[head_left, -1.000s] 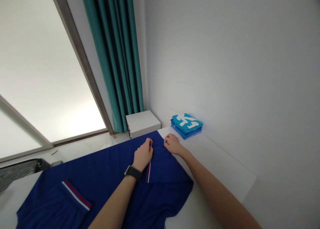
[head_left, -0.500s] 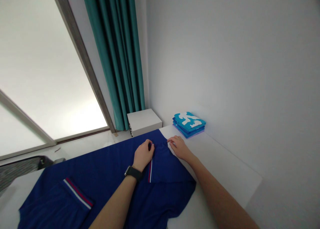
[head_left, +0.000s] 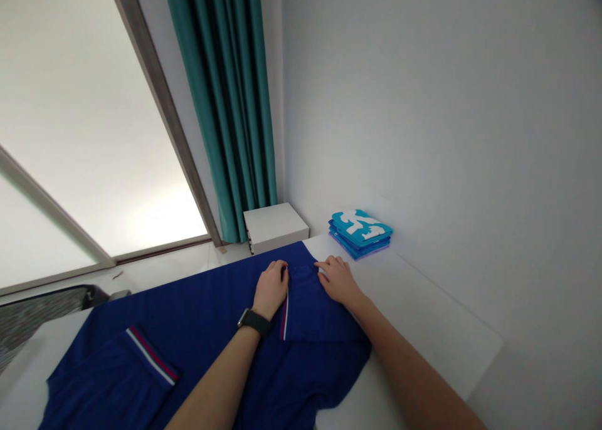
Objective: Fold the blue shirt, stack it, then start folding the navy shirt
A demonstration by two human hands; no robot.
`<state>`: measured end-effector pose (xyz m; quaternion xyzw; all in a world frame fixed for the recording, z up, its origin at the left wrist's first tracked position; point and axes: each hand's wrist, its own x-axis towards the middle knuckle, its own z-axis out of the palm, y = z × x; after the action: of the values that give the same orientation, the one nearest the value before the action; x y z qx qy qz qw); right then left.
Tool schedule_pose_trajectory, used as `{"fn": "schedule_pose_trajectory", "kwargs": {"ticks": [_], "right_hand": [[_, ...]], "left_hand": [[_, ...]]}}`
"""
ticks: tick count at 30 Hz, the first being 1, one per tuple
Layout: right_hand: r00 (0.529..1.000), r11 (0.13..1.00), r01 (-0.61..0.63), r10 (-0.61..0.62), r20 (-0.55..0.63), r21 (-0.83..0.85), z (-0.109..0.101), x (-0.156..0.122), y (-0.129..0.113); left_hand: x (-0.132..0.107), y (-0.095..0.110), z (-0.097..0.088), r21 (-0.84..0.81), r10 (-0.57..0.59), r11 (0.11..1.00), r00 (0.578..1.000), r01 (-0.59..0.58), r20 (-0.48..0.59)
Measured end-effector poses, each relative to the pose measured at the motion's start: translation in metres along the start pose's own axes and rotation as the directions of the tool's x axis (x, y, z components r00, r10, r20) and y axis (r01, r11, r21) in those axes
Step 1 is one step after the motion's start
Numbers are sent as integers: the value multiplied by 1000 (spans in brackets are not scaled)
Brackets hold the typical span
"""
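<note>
A dark blue shirt [head_left: 207, 311] lies spread on a white tabletop, both short sleeves turned inward over its body. Red-and-white stripes edge the sleeve cuffs. My left hand [head_left: 273, 287], with a dark watch on its wrist, pinches the right-hand sleeve [head_left: 305, 311] at the top of its striped cuff. At the other end of that sleeve's upper edge, my right hand [head_left: 339, 281] is closed with thumb and forefinger on the cloth. The left-hand sleeve [head_left: 113, 380] lies folded at the lower left, untouched.
A stack of folded blue clothes [head_left: 360, 234] with a white print on top sits by the wall. Beyond the table's far edge stand a white cabinet [head_left: 276, 224] and a teal curtain [head_left: 226, 104]. A grey woven item [head_left: 42, 317] is at the left.
The sleeve's upper edge between my hands has become smoother and flatter. Both hands keep nearly the same place on the cloth. The view has shifted slightly.
</note>
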<state>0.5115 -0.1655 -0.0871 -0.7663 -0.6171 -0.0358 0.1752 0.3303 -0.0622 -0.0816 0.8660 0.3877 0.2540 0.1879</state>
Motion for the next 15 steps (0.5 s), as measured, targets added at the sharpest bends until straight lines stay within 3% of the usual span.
{"fn": "schedule_pose_trajectory", "kwargs": {"ticks": [7,15], "right_hand": [[997,988,-9,20,-70,151,2,3,3],[1000,981,-7,12,-23,193,3,3,6]], "left_hand": [[3,-6,0,-49,-38,998,998,35,-44],[8,-11,1,-94,-81,993,996,77,-42]]}}
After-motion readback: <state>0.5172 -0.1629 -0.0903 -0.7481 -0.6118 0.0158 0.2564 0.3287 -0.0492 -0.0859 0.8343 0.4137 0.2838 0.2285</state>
